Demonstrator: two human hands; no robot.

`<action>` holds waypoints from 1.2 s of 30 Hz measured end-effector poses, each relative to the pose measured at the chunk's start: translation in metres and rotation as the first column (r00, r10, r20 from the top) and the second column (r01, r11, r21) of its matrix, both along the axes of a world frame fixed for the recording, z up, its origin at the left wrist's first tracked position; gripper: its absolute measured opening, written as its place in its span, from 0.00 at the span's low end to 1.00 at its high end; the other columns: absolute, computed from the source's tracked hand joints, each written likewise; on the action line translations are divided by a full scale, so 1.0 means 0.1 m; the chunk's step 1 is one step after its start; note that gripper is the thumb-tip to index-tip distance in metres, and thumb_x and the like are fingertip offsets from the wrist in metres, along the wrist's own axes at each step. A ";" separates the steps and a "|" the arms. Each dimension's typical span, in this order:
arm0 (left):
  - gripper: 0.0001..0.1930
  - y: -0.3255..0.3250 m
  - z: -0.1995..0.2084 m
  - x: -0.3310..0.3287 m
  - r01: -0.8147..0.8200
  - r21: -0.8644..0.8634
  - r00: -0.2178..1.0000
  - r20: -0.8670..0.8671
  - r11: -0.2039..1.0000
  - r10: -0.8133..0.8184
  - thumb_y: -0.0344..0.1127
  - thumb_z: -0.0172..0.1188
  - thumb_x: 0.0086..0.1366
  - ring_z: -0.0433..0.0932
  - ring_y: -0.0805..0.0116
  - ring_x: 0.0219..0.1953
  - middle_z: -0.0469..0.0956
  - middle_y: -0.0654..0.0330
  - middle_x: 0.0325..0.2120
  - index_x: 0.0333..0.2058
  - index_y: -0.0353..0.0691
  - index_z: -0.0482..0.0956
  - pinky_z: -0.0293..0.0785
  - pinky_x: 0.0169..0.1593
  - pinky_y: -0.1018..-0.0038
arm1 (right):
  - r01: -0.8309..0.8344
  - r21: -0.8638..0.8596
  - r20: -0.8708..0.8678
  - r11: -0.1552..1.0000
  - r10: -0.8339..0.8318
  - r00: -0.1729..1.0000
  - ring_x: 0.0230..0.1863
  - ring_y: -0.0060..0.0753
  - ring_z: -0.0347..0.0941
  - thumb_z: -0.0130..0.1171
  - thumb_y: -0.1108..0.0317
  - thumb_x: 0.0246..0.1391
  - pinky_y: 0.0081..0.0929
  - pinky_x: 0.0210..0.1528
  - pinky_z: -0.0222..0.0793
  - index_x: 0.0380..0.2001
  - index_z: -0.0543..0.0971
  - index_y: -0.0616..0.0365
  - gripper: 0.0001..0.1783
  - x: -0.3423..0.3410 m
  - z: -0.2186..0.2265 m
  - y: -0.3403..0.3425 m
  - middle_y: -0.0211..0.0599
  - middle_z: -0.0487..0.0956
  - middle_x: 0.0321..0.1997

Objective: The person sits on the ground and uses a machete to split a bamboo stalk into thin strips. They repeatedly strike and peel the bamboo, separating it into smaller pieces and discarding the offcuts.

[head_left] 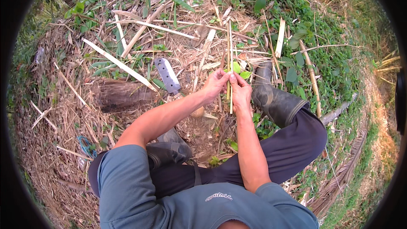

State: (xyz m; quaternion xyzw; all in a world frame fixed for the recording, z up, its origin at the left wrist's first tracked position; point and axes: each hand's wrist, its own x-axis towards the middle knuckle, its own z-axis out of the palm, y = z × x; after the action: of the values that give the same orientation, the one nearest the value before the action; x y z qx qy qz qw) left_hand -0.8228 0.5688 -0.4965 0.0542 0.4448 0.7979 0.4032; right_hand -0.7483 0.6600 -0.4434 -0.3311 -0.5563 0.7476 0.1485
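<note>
Both hands pinch the strips (229, 59) — left hand (215, 84), right hand (240, 91) — long axis pointing away; cleaver (167, 75) lies left.

Soft, even daylight, faint shadows; sharp centre, fisheye-bent edges, black rim.

Ground layout: thin bamboo strips (229, 59) stand upright between left hand (215, 84) and right hand (240, 92), the hands side by side and touching the strips. Cleaver (168, 76) lies on the dry litter just left of the left hand, a stump (121, 94) further left. Rubber boot (275, 99) sits right of the right hand; a second boot (169, 150) lies below the left forearm. Split bamboo slats (118, 63) lie scattered beyond the cleaver.
</note>
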 end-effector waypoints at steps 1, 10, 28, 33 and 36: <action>0.13 0.01 0.01 0.00 -0.015 0.008 1.000 0.022 1.000 0.015 0.44 0.61 0.72 0.72 0.80 0.23 0.74 0.69 0.24 0.35 0.46 0.69 0.71 0.24 0.80 | 0.001 0.009 0.006 1.000 -0.001 1.000 0.25 0.19 0.75 0.68 0.62 0.61 0.21 0.24 0.76 0.56 0.78 0.68 0.26 -0.01 0.00 0.00 0.33 0.83 0.32; 0.13 0.02 0.08 0.02 -0.052 -0.079 0.995 0.085 0.995 0.059 0.44 0.62 0.72 0.70 0.80 0.21 0.73 0.68 0.23 0.35 0.45 0.69 0.70 0.22 0.79 | -0.031 -0.010 -0.005 0.999 0.031 1.000 0.24 0.17 0.73 0.63 0.61 0.65 0.21 0.23 0.73 0.55 0.80 0.65 0.21 0.02 -0.05 0.02 0.30 0.81 0.29; 0.34 -0.26 -0.33 -0.91 -0.407 -0.297 0.907 -0.243 0.864 0.344 0.64 0.40 0.75 0.79 0.63 0.46 0.82 0.54 0.41 0.47 0.35 0.79 0.78 0.47 0.63 | -0.351 0.435 0.063 0.830 0.360 0.931 0.36 0.19 0.73 0.60 0.60 0.67 0.24 0.42 0.71 0.51 0.83 0.62 0.18 -0.30 -0.58 -0.05 0.29 0.83 0.35; 0.22 -1.58 1.38 -1.93 -0.569 -0.178 0.727 -0.564 0.803 0.391 0.48 0.41 0.79 0.83 0.64 0.45 0.83 0.52 0.48 0.55 0.36 0.72 0.80 0.50 0.64 | -0.609 0.301 -0.052 0.734 0.650 0.758 0.40 0.20 0.75 0.62 0.56 0.66 0.23 0.45 0.70 0.50 0.83 0.63 0.21 -0.87 -0.26 -0.74 0.31 0.85 0.38; 0.16 -2.44 2.25 -1.75 -0.649 -0.257 0.583 -0.772 0.716 0.252 0.39 0.47 0.78 0.85 0.69 0.42 0.85 0.54 0.44 0.55 0.36 0.75 0.82 0.45 0.72 | -0.743 0.300 -0.181 0.598 0.800 0.572 0.39 0.15 0.71 0.60 0.56 0.68 0.19 0.44 0.67 0.50 0.85 0.60 0.19 -1.21 0.00 -1.25 0.22 0.82 0.36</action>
State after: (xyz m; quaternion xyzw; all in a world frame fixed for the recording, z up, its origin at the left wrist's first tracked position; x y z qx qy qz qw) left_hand -0.9975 0.3246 -0.2712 0.1165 0.7550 0.6450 -0.0203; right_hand -0.8692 0.5354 -0.4432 0.0782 -0.6845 0.7202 -0.0812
